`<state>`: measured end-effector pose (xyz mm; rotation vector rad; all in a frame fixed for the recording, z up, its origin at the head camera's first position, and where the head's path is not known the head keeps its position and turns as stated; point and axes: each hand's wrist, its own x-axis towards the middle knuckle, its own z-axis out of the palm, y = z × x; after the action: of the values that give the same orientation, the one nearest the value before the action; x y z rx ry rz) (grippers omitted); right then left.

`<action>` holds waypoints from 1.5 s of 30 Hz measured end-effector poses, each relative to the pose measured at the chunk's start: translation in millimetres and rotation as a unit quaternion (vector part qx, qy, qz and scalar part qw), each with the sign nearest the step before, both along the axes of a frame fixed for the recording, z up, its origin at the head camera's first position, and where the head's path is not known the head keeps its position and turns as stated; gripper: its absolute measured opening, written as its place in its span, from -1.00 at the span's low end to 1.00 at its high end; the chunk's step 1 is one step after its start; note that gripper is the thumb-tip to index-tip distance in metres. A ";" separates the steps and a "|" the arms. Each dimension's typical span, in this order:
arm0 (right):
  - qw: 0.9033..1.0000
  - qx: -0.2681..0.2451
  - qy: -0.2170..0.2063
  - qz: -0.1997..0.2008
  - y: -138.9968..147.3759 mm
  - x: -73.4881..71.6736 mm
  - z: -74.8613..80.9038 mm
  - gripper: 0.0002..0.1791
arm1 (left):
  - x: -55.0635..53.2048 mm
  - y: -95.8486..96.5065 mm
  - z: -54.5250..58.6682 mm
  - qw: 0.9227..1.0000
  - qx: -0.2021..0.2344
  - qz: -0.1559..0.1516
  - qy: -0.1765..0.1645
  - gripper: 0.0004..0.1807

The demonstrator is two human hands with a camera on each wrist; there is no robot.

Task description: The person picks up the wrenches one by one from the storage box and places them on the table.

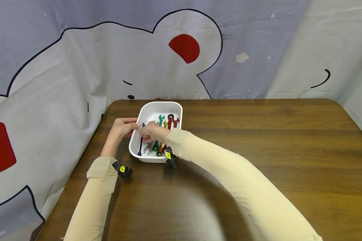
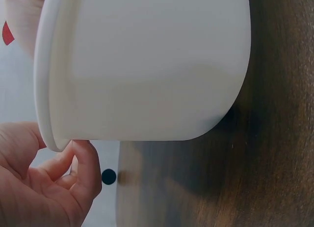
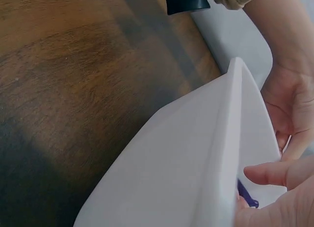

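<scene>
A white plastic tub (image 1: 151, 160) stands at the far left of the table with several coloured wrenches in it. My left hand (image 1: 122, 128) grips its left rim, thumb over the edge and curled fingers beneath the lip (image 2: 54, 79). Inside the tub is my right hand (image 1: 152, 130), over the middle of a purple wrench (image 1: 140, 145) along the left wall. In the right wrist view the thumb sticks out above the purple wrench (image 3: 248, 194), and the other fingers are mostly hidden. I cannot tell whether they hold it. Beside that hand lie a green wrench (image 1: 161, 118) and a silver wrench (image 1: 147, 150).
Red wrenches (image 1: 170, 121) and a yellow wrench (image 1: 160, 150) lie in the tub's right part. A brown wooden table (image 1: 259, 134) extends right and toward me. Behind it hangs a printed cloth (image 1: 132, 60). Black wrist cameras (image 1: 125, 171) sit close to the tub's front.
</scene>
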<state>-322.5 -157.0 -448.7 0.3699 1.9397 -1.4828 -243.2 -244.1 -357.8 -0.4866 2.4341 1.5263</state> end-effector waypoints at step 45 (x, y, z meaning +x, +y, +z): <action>0.997 -0.039 0.069 -0.002 42.0 75.9 82.9 -0.49 | 2.0 -2.7 0.9 1.000 -0.005 0.001 -0.010 -0.43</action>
<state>-246.6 -115.0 -365.8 0.2417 1.9799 -1.6193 -241.3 -246.7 -356.9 -0.5034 2.4281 1.5049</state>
